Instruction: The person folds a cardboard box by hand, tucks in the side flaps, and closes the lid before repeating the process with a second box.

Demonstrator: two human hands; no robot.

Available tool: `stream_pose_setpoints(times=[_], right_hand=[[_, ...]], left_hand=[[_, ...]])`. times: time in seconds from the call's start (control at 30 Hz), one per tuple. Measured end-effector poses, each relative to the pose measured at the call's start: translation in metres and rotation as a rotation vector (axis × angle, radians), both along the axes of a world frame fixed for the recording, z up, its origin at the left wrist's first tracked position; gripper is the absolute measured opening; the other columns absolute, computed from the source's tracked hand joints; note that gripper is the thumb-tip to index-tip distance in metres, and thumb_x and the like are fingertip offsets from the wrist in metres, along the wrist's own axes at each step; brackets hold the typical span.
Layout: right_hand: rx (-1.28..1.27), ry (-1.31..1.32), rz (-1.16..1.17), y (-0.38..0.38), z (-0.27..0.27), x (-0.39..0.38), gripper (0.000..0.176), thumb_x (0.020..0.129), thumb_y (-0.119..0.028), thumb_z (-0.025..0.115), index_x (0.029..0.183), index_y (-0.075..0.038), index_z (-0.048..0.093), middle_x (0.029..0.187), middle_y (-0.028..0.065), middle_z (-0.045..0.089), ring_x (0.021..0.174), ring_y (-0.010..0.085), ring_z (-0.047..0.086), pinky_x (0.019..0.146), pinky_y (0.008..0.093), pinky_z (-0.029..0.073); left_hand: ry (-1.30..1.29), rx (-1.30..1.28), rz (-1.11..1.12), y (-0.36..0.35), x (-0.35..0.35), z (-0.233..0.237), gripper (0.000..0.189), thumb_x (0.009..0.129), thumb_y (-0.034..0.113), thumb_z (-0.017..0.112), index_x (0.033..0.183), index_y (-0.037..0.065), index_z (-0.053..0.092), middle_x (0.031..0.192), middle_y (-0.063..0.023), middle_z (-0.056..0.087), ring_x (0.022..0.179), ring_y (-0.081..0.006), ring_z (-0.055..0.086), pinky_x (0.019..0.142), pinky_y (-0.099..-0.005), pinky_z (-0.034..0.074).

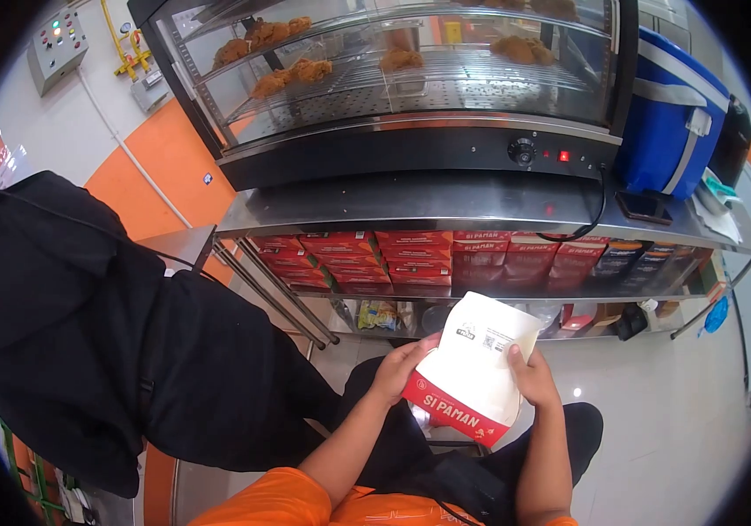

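A red and white cardboard food box (467,373) with "SI PAMAN" on its front is held over my lap, its lid raised and its white inside showing. My left hand (402,368) grips the box's left side. On the right side, my right hand (530,377) holds it with the thumb on the lid's edge. Something pale, too small to name, shows just under the box's front.
Ahead, a glass warming cabinet (419,149) with fried chicken (400,60) stands on a steel table (349,206). Stacked red boxes (415,259) fill the shelf below. A phone (644,207) and blue cooler bag (669,114) are at right. A person in black (191,368) is close at left.
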State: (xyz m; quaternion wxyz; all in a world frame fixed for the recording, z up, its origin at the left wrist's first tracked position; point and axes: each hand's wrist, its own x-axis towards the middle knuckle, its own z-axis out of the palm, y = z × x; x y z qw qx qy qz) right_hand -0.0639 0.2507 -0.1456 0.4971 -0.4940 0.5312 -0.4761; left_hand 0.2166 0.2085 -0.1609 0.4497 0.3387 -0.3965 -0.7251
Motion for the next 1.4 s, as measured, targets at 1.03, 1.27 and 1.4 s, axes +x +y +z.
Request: stream_pose_setpoints(times=[1.03, 1.27, 1.4], right_hand=[[-0.072, -0.359, 0.177, 0.01, 0.009, 0.02, 0.054, 0.081, 0.004, 0.074, 0.127, -0.009, 0.048, 0.113, 0.0051, 0.058, 0.108, 0.015, 0.057, 0.093, 0.0317, 0.047], [-0.038, -0.336, 0.18, 0.005, -0.004, 0.019, 0.047, 0.085, 0.006, 0.07, 0.125, -0.004, 0.048, 0.11, 0.0054, 0.061, 0.102, 0.012, 0.06, 0.088, 0.029, 0.049], [-0.282, -0.501, -0.29, -0.005, 0.019, 0.039, 0.069, 0.094, 0.002, 0.061, 0.154, 0.0, 0.025, 0.125, 0.0133, 0.062, 0.113, 0.0185, 0.061, 0.098, 0.0324, 0.048]], left_hand=[[0.165, -0.186, -0.193, 0.008, 0.011, 0.026, 0.06, 0.069, -0.01, 0.065, 0.127, 0.005, 0.056, 0.134, -0.0132, 0.057, 0.123, -0.0251, 0.056, 0.105, -0.0382, 0.046], [0.179, -0.179, -0.226, -0.001, 0.018, 0.008, 0.06, 0.085, 0.013, 0.064, 0.142, 0.004, 0.046, 0.15, -0.0181, 0.045, 0.136, -0.0314, 0.047, 0.113, -0.042, 0.039], [0.905, 0.115, -0.161, 0.01, 0.011, 0.039, 0.098, 0.094, 0.06, 0.058, 0.163, 0.013, 0.007, 0.166, -0.016, 0.022, 0.151, -0.0336, 0.026, 0.122, -0.051, 0.024]])
